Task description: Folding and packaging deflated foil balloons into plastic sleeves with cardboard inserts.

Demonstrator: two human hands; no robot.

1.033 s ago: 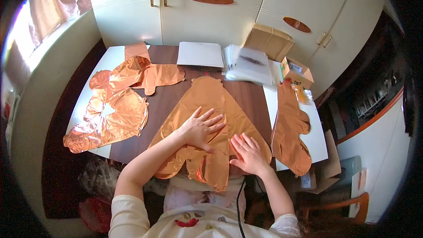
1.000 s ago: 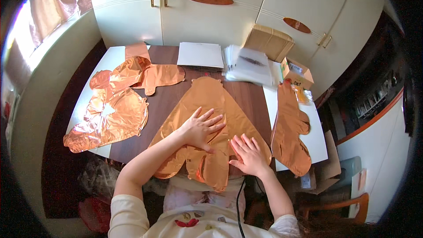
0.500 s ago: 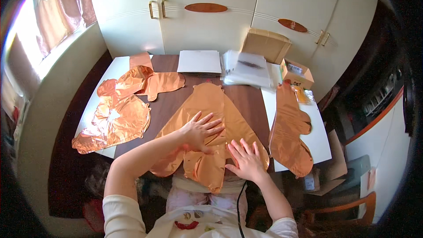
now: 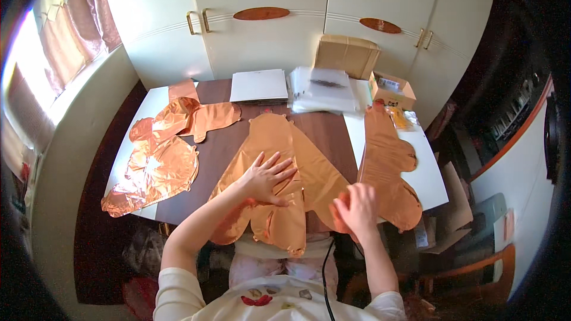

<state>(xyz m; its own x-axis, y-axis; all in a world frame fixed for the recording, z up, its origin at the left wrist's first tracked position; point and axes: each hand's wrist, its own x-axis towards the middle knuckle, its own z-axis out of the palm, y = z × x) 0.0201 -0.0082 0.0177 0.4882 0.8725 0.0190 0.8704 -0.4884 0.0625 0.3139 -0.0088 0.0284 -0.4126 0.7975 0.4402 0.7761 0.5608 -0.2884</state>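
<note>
A flat, uninflated copper-coloured foil balloon [image 4: 269, 134] lies in front of me, its near lobes reaching over the table's front edge. My left hand [image 4: 267, 181] rests on its middle, palm down with fingers spread. At the balloon's right corner, my right hand [image 4: 358, 207] has its fingers curled round the foil edge; part of that corner is hidden behind the hand. To the right lies another flat foil balloon [image 4: 385, 163] with a scalloped side. Shiny, wrinkled copper foil balloons [image 4: 159, 169] are spread over the left part of the table.
Along the back of the brown and white table [image 4: 326, 138] are a stack of white sheets [image 4: 259, 86], clear plastic bags [image 4: 326, 96], a cardboard box [image 4: 348, 56] and a smaller open box [image 4: 401, 96]. Yellow packets [image 4: 403, 119] lie before it. A wooden chair [image 4: 476, 268] stands lower right.
My right hand has moved right and slightly up, from lying flat on the balloon to curling round its right corner. My left hand stays spread on the foil. The whole view has shifted slightly.
</note>
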